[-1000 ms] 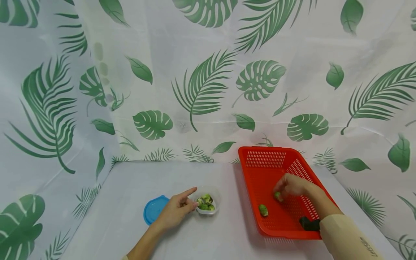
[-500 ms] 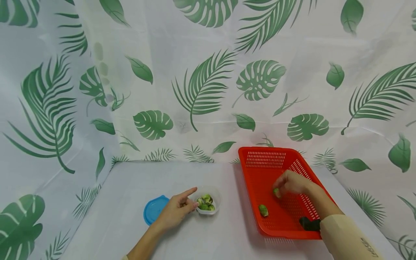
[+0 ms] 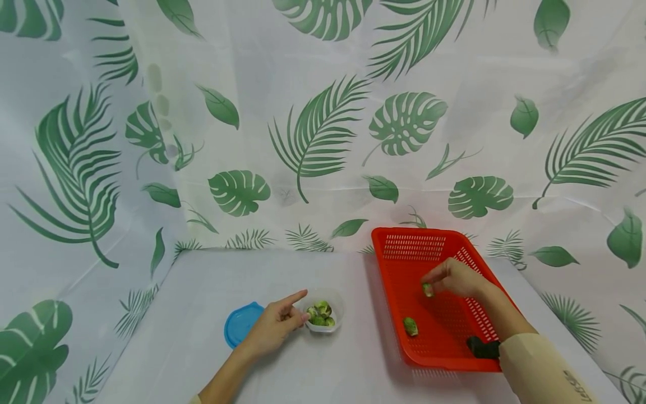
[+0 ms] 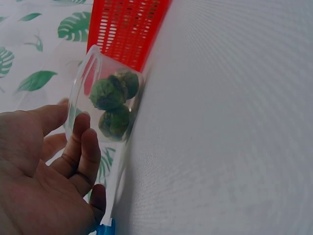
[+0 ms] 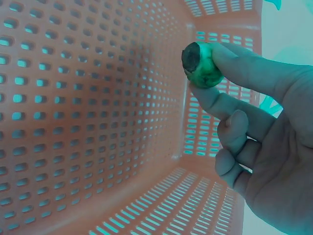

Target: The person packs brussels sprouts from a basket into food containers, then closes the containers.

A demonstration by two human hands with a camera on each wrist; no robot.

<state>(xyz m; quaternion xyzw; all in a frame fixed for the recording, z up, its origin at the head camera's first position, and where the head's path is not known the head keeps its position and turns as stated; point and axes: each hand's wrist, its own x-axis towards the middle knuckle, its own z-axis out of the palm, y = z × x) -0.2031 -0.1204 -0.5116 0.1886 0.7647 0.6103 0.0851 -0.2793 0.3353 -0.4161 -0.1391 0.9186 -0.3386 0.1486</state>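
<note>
A brussels sprout is pinched between the thumb and index finger of my right hand, raised over the red basket's floor. The right wrist view shows the sprout's dark cut end facing away from the palm. Another brussels sprout lies inside the basket by its left wall. My left hand holds the left rim of a small clear plastic container, thumb and fingers at its edge. Several brussels sprouts sit inside that container.
The red perforated basket stands on the white table to the right. A dark green object lies in its near right corner, partly behind my sleeve. A blue lid lies left of the container. Leaf-patterned sheets hang behind and at the side.
My right hand has taken up the sprout and lifted it off the basket's floor, a little upward and left. The left hand stays at the container.
</note>
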